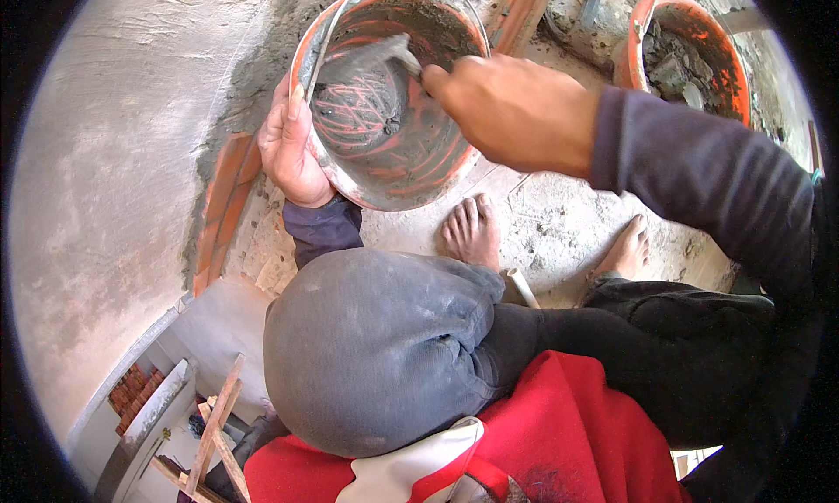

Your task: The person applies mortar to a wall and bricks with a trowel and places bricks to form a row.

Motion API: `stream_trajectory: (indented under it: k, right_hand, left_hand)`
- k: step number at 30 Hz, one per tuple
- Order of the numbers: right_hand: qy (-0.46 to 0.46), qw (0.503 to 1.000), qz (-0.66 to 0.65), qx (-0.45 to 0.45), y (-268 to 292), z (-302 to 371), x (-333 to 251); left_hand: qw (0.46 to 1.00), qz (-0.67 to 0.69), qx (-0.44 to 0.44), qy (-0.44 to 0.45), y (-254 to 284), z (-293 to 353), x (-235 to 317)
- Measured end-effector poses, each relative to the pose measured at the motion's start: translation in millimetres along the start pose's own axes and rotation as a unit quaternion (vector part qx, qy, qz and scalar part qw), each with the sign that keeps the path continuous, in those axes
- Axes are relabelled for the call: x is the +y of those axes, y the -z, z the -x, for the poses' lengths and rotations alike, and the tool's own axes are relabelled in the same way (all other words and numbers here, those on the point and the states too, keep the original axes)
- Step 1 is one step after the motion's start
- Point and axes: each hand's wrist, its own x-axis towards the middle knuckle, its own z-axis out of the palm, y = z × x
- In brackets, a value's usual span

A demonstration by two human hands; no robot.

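Observation:
An orange bucket (419, 175) smeared with grey mortar is tilted toward me at the top centre, its wire handle standing over the opening. My left hand (295, 153) is closed on its left rim, fingers outside and thumb near the edge. Inside the bucket is a trowel (363, 62), its blade blurred by motion. My right hand (516, 110) grips the trowel above the right rim, hiding its handle. Thin mortar and scraped orange streaks cover the bucket's inside.
A second orange bucket (741, 83) holds grey rubble at the upper right. Near it lies an orange-handled tool (594, 0). Left of me rises a plastered wall (114, 153), with terracotta pieces (229, 201) along its base. My bare feet (472, 228) stand on the dusty floor near a white pipe (523, 287).

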Motion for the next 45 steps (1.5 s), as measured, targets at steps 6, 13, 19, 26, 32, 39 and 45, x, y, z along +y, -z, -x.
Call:
stream_trajectory:
  k: [6,13,19,26,32,39,45]
  right_hand:
    - [-0.040,0.980,-0.042,-0.188,-18,23,-7]
    - [-0.069,0.986,-0.033,-0.150,-22,18,-12]
    - [-0.078,0.986,-0.023,-0.148,-32,31,13]
    - [-0.117,0.969,-0.065,-0.205,-30,40,16]
    - [-0.102,0.976,-0.051,-0.185,-39,46,13]
    - [-0.162,0.971,-0.111,-0.138,-19,22,9]
    - [-0.084,0.991,0.002,-0.106,-31,41,19]
  left_hand:
    - [0.999,0.038,-0.015,-0.001,-5,-2,8]
    - [1.000,-0.001,-0.007,-0.003,-6,-4,5]
    - [1.000,0.009,-0.026,-0.009,-11,-2,8]
    - [0.999,0.027,0.001,-0.020,-14,-3,2]
    - [0.999,-0.029,-0.007,-0.012,-17,-3,-2]
    - [0.992,-0.115,-0.032,-0.034,-25,-1,-1]
    - [0.993,-0.111,-0.026,-0.044,-30,-1,-5]
